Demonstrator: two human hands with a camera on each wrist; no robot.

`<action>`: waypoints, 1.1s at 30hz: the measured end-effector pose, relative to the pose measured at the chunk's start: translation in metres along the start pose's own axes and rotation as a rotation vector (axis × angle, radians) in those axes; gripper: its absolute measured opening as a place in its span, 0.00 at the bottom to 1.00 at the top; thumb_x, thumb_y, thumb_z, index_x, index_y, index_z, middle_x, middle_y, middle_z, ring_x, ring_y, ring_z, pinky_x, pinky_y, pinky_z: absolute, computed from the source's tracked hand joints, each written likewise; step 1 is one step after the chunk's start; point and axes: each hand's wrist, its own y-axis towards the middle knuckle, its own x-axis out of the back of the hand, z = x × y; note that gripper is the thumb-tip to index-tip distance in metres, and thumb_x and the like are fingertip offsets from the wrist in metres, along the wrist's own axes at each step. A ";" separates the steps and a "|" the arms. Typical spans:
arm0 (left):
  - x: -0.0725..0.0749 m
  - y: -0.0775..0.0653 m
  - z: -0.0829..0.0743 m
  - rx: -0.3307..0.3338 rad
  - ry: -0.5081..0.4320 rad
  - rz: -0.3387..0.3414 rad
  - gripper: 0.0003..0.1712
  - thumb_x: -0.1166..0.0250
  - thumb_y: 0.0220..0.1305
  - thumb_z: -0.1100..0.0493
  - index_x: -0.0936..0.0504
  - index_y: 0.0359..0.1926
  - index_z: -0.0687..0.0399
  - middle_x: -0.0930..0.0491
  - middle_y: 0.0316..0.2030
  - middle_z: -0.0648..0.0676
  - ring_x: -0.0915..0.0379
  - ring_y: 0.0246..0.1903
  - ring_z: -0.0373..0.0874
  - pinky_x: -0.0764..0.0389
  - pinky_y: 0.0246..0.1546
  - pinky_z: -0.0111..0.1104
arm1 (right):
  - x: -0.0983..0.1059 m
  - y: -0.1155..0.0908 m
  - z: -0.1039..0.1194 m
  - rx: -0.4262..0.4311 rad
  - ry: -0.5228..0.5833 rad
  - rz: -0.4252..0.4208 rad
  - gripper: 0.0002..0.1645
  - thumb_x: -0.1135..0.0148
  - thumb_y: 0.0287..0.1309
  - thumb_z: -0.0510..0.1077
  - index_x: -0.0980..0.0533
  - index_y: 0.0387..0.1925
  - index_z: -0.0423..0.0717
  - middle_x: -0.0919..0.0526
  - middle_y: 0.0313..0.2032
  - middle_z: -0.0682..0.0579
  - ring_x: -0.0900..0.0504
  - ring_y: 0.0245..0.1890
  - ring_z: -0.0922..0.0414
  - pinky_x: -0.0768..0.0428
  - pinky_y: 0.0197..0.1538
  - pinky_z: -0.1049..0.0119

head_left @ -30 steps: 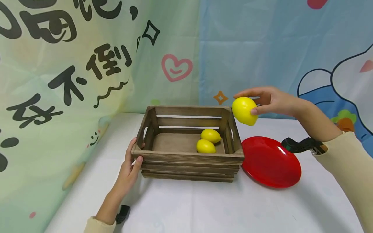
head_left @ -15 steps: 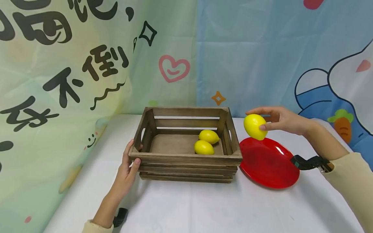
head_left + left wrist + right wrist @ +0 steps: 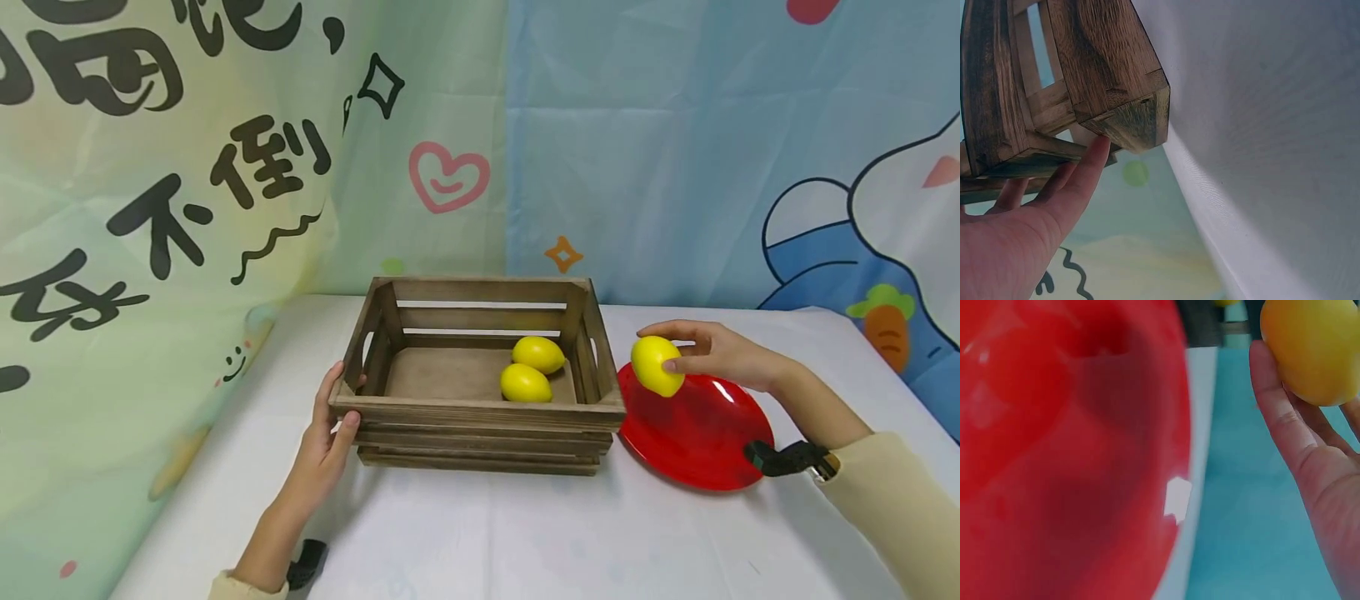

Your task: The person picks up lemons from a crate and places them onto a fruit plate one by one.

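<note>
While the right hand [image 3: 716, 354] pinches a lemon [image 3: 654, 367] between thumb and fingers, a glossy red plate [image 3: 693, 446] lies just below it on the white tabletop [image 3: 487, 533]; to that hand's left stands a slatted wooden crate [image 3: 480, 417], two more lemons [image 3: 526, 383] inside at the nearer end; beyond them, the left hand [image 3: 322, 454] grips the crate's opposite end, thumb on the front.
</note>
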 end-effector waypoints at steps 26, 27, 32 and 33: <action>-0.001 0.000 0.000 -0.004 0.034 -0.007 0.39 0.50 0.72 0.69 0.54 0.77 0.45 0.30 0.66 0.59 0.31 0.59 0.54 0.31 0.51 0.25 | 0.001 -0.018 -0.040 -0.164 -0.194 -0.082 0.38 0.35 0.59 0.42 0.38 0.67 0.33 0.31 0.59 0.30 0.29 0.55 0.35 0.17 0.44 0.55; -0.001 0.000 0.000 -0.001 0.033 -0.006 0.39 0.50 0.73 0.69 0.54 0.77 0.45 0.30 0.66 0.59 0.31 0.59 0.51 0.29 0.50 0.27 | 0.001 -0.019 -0.040 -0.162 -0.188 -0.082 0.38 0.35 0.59 0.42 0.38 0.67 0.33 0.32 0.60 0.30 0.31 0.56 0.34 0.17 0.44 0.54; -0.001 -0.001 -0.001 0.003 0.035 -0.009 0.38 0.50 0.72 0.70 0.54 0.77 0.46 0.30 0.66 0.59 0.34 0.58 0.32 0.26 0.48 0.33 | 0.000 -0.021 -0.041 -0.161 -0.201 -0.092 0.38 0.35 0.60 0.40 0.38 0.67 0.33 0.34 0.61 0.29 0.34 0.58 0.33 0.18 0.46 0.53; -0.001 -0.001 -0.002 0.000 0.038 -0.010 0.38 0.50 0.72 0.70 0.54 0.77 0.46 0.30 0.66 0.59 0.34 0.58 0.31 0.26 0.48 0.33 | 0.001 -0.021 -0.041 -0.162 -0.203 -0.095 0.38 0.36 0.60 0.40 0.39 0.67 0.33 0.34 0.62 0.29 0.34 0.58 0.33 0.18 0.46 0.53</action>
